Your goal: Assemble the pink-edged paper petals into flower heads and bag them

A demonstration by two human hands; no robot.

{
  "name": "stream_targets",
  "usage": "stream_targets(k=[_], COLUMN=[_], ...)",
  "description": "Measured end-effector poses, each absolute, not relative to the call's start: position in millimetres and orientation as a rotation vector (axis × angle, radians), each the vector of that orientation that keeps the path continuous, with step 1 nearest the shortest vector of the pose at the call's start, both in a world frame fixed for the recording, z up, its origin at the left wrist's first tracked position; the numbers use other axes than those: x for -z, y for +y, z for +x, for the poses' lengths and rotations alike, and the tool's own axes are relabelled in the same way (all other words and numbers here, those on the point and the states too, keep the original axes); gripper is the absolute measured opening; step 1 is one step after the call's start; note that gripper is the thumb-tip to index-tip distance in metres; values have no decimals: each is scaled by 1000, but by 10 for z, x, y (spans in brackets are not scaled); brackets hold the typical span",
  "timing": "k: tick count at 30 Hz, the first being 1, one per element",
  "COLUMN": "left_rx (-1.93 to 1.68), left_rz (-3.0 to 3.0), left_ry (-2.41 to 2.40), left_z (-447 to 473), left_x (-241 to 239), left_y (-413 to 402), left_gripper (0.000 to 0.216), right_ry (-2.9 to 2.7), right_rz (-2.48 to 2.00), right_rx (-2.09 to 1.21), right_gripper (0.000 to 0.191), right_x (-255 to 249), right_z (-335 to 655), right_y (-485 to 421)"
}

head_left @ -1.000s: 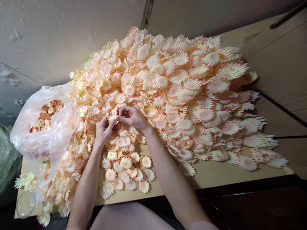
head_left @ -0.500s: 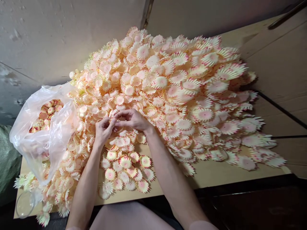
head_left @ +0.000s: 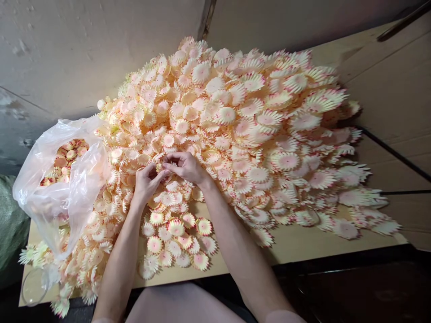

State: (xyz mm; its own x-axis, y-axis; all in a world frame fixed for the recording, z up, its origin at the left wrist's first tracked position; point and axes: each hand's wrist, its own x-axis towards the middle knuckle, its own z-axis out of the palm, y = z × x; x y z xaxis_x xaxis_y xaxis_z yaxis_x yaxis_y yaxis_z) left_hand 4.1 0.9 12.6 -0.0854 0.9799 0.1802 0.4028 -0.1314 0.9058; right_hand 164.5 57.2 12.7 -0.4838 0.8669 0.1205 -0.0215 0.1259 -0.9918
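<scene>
Fingers [head_left: 175,156] of both hands are drawn inward, thumb tips close together, pinching a small flower-shaped piece [head_left: 159,159] mostly hidden between the left hand [head_left: 145,183] and the right hand [head_left: 188,168]. Taking the hands as the dial's centre, a thin whitish plastic bag [head_left: 84,188] sits at 9 o'clock; its mouth shows small, rounded, red-tipped pieces [head_left: 70,154] inside. At 8 o'clock, near the table's corner, lies a clear round dish [head_left: 26,292]; whether it holds anything cannot be told.

The table [head_left: 303,244] has its near edge at 6 o'clock, running under both forearms. A bare strip borders that edge at 4 o'clock, and a smaller bare patch lies just inside the right forearm. Loose flower pieces [head_left: 176,227] fill the space between the forearms.

A big heap of pale flowers [head_left: 249,134] crowds in from 10 round to 4 o'clock, backed by a grey wall [head_left: 84,58] at 11. Cardboard [head_left: 397,85] stands between 2 and 3, a green sack [head_left: 11,224] beyond the bag.
</scene>
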Motion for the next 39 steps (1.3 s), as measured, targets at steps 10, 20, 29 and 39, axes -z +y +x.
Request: stream_targets(k=[10,20,29,39], left_rx=[-1164,-1179,-1186,-1234], left_rz=[1536,1557,1551,1280], left_ry=[1456,1483,1409,1305], left_z=[79,73,48,52], left_x=[-194,-155,-146,-136], left_y=[-72,-34,-53,-26], left_gripper=[47,45,44,35], right_ry=[-1398,-1576,-1421,-1212], right_rz=[-891,-778,-989,-988], right_rx=[-1362,-1439,-1240,-1276], right_gripper=[35,31,40,42], right_x=[-63,-174,24,-57], right_z=[1643,1666,1602,1609], right_y=[646,589,682,683])
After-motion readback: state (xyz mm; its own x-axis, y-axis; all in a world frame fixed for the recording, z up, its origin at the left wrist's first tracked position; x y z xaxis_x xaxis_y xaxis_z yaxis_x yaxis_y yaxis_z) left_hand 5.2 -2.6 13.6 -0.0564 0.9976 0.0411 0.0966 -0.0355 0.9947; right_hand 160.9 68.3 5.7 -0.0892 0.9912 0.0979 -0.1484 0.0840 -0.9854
